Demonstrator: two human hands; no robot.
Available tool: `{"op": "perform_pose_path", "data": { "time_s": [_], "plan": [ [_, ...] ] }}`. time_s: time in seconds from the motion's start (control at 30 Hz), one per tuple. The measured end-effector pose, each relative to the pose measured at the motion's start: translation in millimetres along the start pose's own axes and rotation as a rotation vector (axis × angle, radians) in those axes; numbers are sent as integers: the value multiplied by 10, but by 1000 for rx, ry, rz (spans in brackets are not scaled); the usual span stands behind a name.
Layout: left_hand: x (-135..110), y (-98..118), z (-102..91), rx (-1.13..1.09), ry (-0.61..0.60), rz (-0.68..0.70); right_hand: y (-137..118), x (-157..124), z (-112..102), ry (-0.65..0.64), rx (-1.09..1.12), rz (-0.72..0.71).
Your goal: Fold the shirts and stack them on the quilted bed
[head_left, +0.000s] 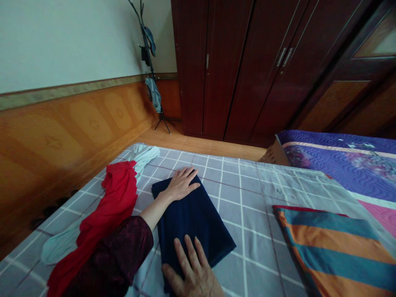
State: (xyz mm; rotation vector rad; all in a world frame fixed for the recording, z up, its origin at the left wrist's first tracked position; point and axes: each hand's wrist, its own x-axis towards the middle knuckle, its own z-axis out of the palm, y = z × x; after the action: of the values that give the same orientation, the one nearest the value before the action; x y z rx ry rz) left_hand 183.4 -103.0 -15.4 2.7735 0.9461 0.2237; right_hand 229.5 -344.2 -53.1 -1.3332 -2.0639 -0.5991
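Observation:
A dark navy cloth [185,218], folded into a flat rectangle, lies on the grey checked bed sheet [247,198]. My left hand [182,184] rests flat on its far end, fingers stretched toward the upper right edge. On the near end lies my right hand [194,270], palm down with the fingers spread. Neither hand grips anything. Part of the cloth is hidden under both hands. Beside my left sleeve, a crumpled red garment [119,194] lies over a pale blue-green one [60,243].
At the right lies a folded stack with a teal and orange striped cloth [337,243] on top. Beyond it is a purple flowered mattress [343,148]. A dark red wardrobe [235,70] and a coat stand [150,62] stand past the bed's far edge. A wood-panelled wall [77,128] runs along the left.

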Motion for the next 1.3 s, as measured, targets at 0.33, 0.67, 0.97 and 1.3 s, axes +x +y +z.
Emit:
{"op": "perform_pose_path", "data": {
  "time_s": [0.33,0.67,0.97,1.3],
  "plan": [
    [18,-71,40,-11,40,14,112,-65,18,-48,34,33],
    [20,-115,51,-8,38,0,560,23,-201,-230,-210,272],
    [-109,329,-150,76,133,106,495,-31,-187,-217,-220,307],
    [-236,774,53,-96,-120,430,495,-106,-102,-173,-213,271]
  ]
}}
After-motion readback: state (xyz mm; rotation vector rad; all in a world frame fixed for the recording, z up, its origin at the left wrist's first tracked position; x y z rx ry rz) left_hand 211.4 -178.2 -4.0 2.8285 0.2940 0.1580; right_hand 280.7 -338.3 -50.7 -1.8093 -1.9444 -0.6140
